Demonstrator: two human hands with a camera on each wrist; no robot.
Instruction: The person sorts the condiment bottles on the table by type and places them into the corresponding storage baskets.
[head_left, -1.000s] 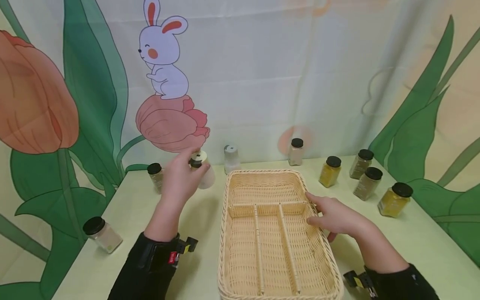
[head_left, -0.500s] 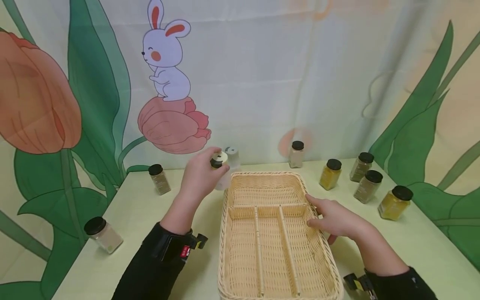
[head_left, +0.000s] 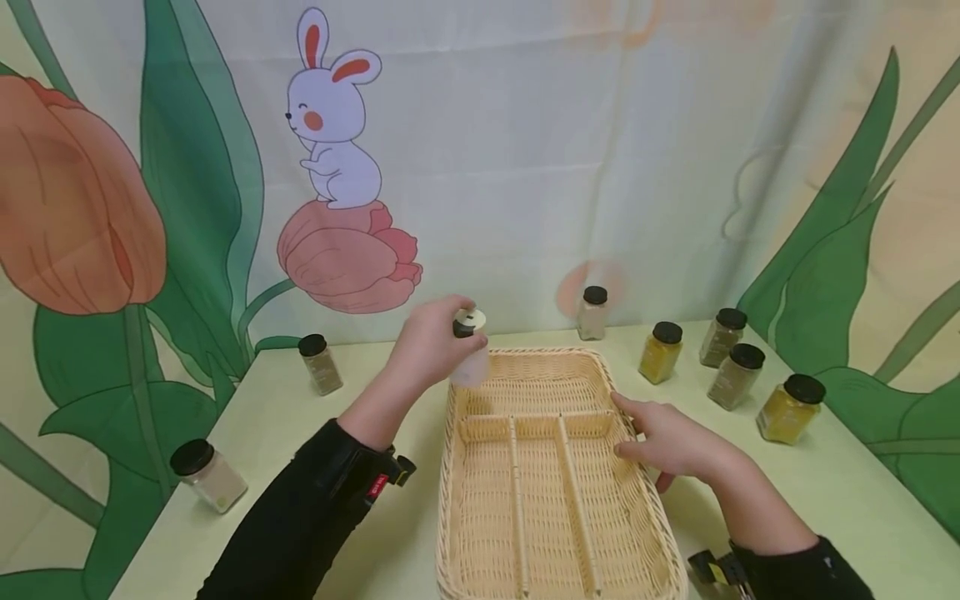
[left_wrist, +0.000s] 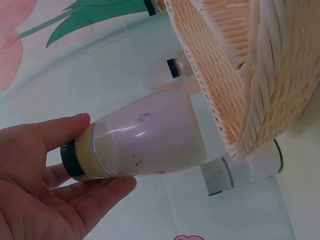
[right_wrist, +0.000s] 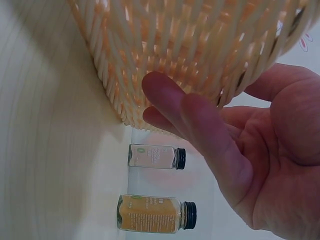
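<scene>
My left hand [head_left: 431,342] pinches a seasoning shaker [head_left: 471,368] by its cream and black cap. In the left wrist view the clear shaker [left_wrist: 150,135] holds pale contents, and its base points toward the basket wall. From the head it overlaps the back left corner of the wicker basket [head_left: 444,500], which has a wide back compartment and three long ones in front. My right hand [head_left: 675,433] grips the basket's right rim, thumb inside and fingers against the outer wall [right_wrist: 145,50]. A second shaker, with a grey cap [left_wrist: 245,167], stands behind the basket, hidden in the head view.
Two black-lidded jars stand at the left, a brown one [head_left: 320,367] and a pale one [head_left: 210,479]. A pale pink jar [head_left: 592,315] is behind the basket. At the right are two yellow jars [head_left: 660,354] and two brownish ones [head_left: 737,379]. A printed curtain [head_left: 510,208] backs the table.
My left hand has carried the shaker rightward from beside the brown jar to the basket's back left corner. The right hand has stayed on the rim.
</scene>
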